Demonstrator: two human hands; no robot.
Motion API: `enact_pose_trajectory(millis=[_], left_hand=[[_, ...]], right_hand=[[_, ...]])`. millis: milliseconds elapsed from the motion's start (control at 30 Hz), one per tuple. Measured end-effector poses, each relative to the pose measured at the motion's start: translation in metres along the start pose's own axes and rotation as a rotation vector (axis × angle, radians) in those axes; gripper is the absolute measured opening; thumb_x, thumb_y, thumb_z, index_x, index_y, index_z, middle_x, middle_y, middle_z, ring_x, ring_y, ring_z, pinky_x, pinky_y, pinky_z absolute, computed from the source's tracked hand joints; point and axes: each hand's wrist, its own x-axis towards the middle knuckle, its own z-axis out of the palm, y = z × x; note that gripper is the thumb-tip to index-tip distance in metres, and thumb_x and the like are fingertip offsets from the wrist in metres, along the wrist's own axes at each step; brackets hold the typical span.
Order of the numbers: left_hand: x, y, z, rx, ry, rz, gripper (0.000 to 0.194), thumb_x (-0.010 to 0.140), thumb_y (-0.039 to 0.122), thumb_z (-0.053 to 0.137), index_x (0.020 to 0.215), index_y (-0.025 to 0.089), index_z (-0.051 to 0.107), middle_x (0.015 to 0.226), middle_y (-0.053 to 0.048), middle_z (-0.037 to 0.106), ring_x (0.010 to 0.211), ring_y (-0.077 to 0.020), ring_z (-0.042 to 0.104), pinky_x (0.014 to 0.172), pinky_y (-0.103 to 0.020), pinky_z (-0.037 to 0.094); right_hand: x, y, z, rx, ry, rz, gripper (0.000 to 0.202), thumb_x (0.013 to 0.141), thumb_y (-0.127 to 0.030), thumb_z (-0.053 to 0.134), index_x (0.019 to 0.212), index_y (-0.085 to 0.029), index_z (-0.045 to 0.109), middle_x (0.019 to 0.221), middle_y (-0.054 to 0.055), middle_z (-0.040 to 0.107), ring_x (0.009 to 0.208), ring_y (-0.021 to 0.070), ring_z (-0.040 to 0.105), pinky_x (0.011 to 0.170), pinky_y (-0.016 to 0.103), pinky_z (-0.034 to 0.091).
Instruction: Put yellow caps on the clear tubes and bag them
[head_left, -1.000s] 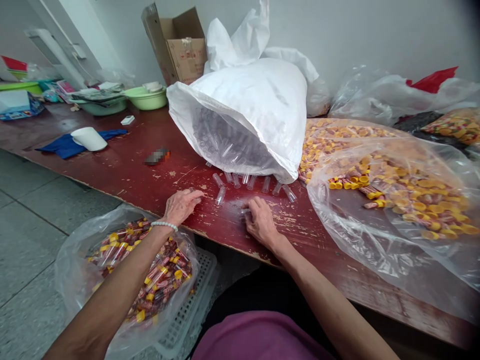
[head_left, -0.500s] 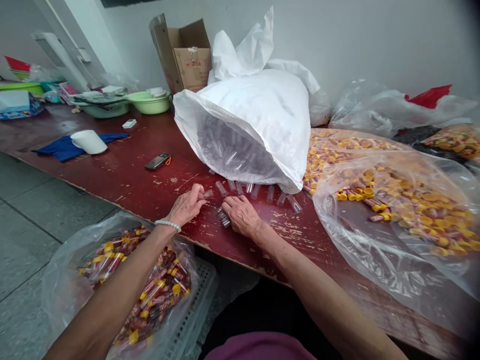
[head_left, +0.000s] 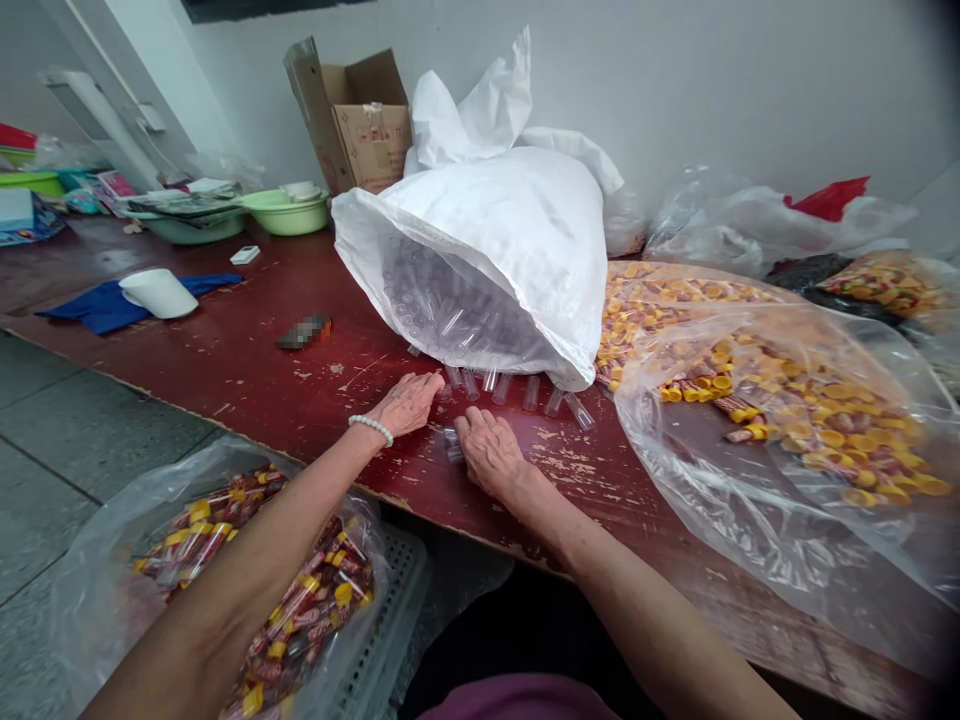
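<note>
My left hand point(head_left: 409, 403), with a pale bead bracelet on its wrist, is closed at the fingertips on a clear plastic tube point(head_left: 444, 393) near the mouth of the white sack. The fingers partly hide that tube. Just to its right, my right hand point(head_left: 491, 452) curls over a small bunch of clear tubes point(head_left: 453, 447) on the table, its fingers closed around them. More loose tubes point(head_left: 532, 393) lie in a row before the white sack point(head_left: 517, 210), which lies on its side, open toward me, with many tubes inside.
On the right, a clear plastic bag point(head_left: 675, 470) holds many yellow-capped pieces. Below the table edge at left, another bag point(head_left: 82, 570) holds filled, yellow-capped tubes. A phone-like object point(head_left: 304, 332), white cup point(head_left: 159, 293), blue cloth point(head_left: 94, 305), green basin point(head_left: 285, 215) and cardboard box point(head_left: 373, 140) stand further back.
My left hand has moved right, toward the loose tubes and my right hand. My right hand stays over its bunch of tubes. The whole view has shifted slightly.
</note>
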Motion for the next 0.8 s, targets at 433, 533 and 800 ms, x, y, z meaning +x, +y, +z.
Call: enact_pose_trajectory(millis=[433,533,800], left_hand=[[-0.027,0.092,0.014,-1.706,0.143,-0.244,0.054,0.068,0.013,0.062,0.120,0.017,0.052,0.119,-0.010,0.059,0.110,-0.0225,0.056,0.099,-0.040,0.041],[-0.024,0.107,0.016,-1.747,0.145,-0.160,0.066,0.063,0.007,0.062,0.126,0.021,0.048,0.132,-0.009,0.051,0.120,-0.0241,0.050,0.102,-0.039,0.040],[-0.020,0.117,0.032,-1.364,0.363,-0.209,0.052,0.071,0.022,0.067,0.119,0.018,0.049,0.121,-0.012,0.058,0.109,-0.0223,0.058,0.098,-0.038,0.045]], right_hand=[[-0.021,0.007,0.027,1.228,0.393,0.429,0.031,0.081,-0.040,0.056,0.102,-0.020,0.047,0.094,0.002,0.061,0.082,0.0145,0.058,0.075,0.029,0.047],[-0.024,0.002,0.025,1.087,0.393,0.478,0.047,0.080,-0.050,0.056,0.113,-0.019,0.044,0.106,0.008,0.059,0.093,0.0187,0.057,0.084,0.035,0.046],[-0.038,0.010,0.023,0.731,0.221,0.415,0.079,0.082,-0.060,0.045,0.142,-0.015,0.019,0.141,0.017,0.037,0.129,0.0299,0.035,0.104,0.051,0.027]])
